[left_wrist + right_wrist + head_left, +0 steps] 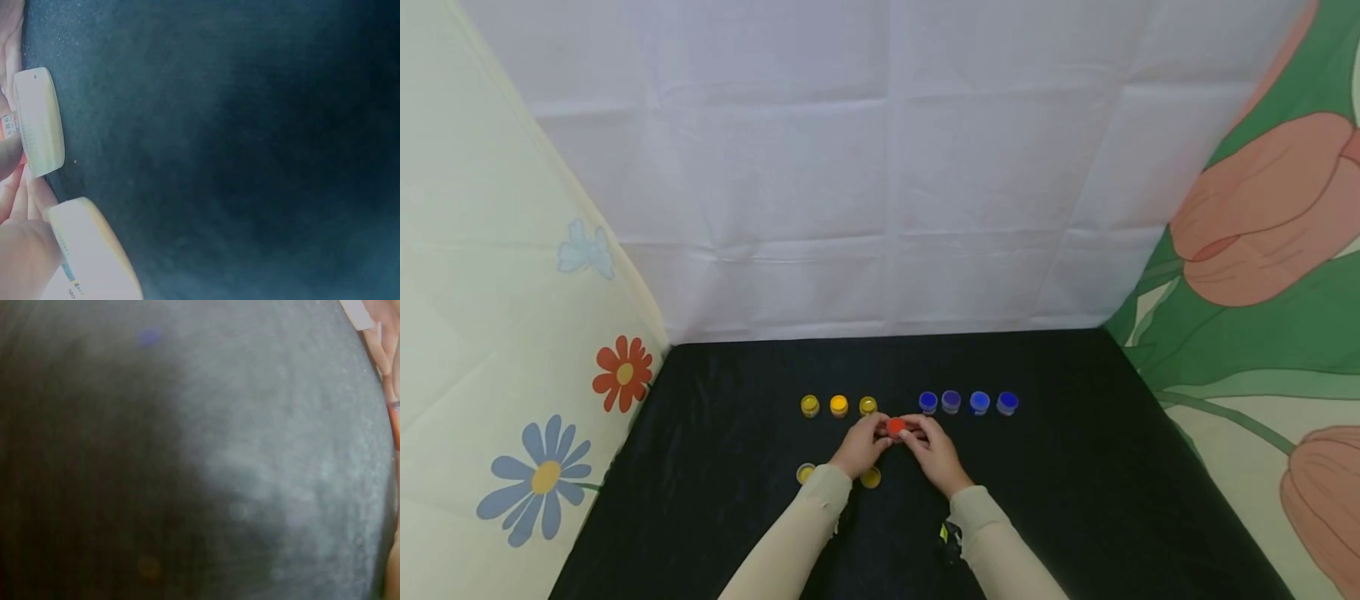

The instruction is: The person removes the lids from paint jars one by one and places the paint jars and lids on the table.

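pinching red-topped jar [896,427], round top facing upward

black tabletop [1097,467], creased white backdrop [880,183], flowered sheet [497,333], tulip-patterned sheet [1262,333]

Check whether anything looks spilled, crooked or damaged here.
Nothing stands out: the blue jars and far yellow jars stand in line, the left hand and right hand hold a red jar, and no spill shows.

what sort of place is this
Probably a makeshift booth for tabletop work, perhaps indoors: a black-covered table is closed in by a creased white sheet behind and flower-patterned coverings on both sides.
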Available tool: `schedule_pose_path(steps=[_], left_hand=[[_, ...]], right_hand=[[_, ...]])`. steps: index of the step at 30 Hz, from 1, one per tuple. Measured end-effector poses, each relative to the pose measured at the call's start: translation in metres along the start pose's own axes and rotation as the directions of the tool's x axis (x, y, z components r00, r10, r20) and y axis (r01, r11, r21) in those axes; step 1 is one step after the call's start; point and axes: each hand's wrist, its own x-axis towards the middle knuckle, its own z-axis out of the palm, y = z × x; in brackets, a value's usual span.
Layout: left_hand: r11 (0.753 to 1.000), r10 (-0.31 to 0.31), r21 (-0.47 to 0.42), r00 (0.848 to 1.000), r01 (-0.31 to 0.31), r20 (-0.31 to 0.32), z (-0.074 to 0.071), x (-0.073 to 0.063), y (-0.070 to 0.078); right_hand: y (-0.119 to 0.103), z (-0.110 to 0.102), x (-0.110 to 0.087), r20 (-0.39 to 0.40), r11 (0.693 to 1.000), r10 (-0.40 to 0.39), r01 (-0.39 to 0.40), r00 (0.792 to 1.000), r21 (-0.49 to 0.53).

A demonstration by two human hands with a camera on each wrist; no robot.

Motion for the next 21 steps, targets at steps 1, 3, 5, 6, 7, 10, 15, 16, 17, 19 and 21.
schedule_pose_path(steps=[1, 3, 5, 6, 7, 10, 15, 16, 17, 19, 21], left_hand=[[1.000, -0.003, 0.000, 1.000, 0.003, 0.002, -0.0002, -0.0002, 0.0004], [1.000, -0.006, -0.002, 1.000, 0.006, 0.003, -0.0004, -0.0003, 0.0010], [1.000, -0.003, 0.002, 1.000, 0.003, 0.003, -0.0005, -0.0002, 0.0008], [1.000, -0.001, 0.004, 1.000, 0.001, 0.002, -0.0004, 0.0000, 0.0007], [1.000, 0.001, 0.003, 1.000, -0.001, 0.001, -0.0004, 0.0002, 0.0004], [1.000, 0.001, -0.002, 1.000, -0.001, 0.001, -0.0004, 0.0003, 0.0002], [1.000, -0.008, -0.001, 1.000, 0.008, 0.006, 0.0001, 0.0005, -0.0001], [1.000, -0.010, 0.000, 1.000, 0.010, 0.006, 0.0002, 0.0007, -0.0005], [1.000, -0.011, 0.001, 1.000, 0.011, 0.006, 0.0002, 0.0008, -0.0007], [1.000, -0.014, 0.001, 1.000, 0.014, 0.007, 0.0002, 0.0010, -0.0011], [1.000, -0.011, -0.005, 1.000, 0.011, 0.006, 0.0002, 0.0011, -0.0012]], right_hand=[[-0.0004, -0.0002, -0.0001, 0.000, 1.000, 0.000, 0.000, 1.000, -0.005], [-0.0003, -0.0003, -0.0002, 0.000, 1.000, 0.002, -0.002, 1.000, -0.005], [-0.0005, -0.0001, -0.0006, 0.001, 1.000, 0.006, -0.006, 1.000, 0.017], [-0.0004, 0.0001, -0.0008, 0.001, 1.000, 0.007, -0.007, 1.000, 0.028], [-0.0002, 0.0002, -0.0007, 0.002, 0.999, 0.009, -0.009, 1.000, 0.046], [-0.0011, 0.0006, -0.0013, 0.004, 0.998, 0.012, -0.012, 1.000, 0.059], [-0.0011, -0.0002, -0.0015, 0.009, 1.000, 0.000, 0.000, 1.000, 0.006], [-0.0004, -0.0003, -0.0014, 0.009, 1.000, -0.007, 0.007, 1.000, -0.007], [0.0000, -0.0005, -0.0014, 0.009, 1.000, -0.011, 0.011, 1.000, -0.019], [0.0003, -0.0009, -0.0013, 0.010, 1.000, -0.004, 0.004, 1.000, -0.022], [0.0008, -0.0009, -0.0010, 0.010, 1.000, 0.007, -0.007, 1.000, -0.010]])
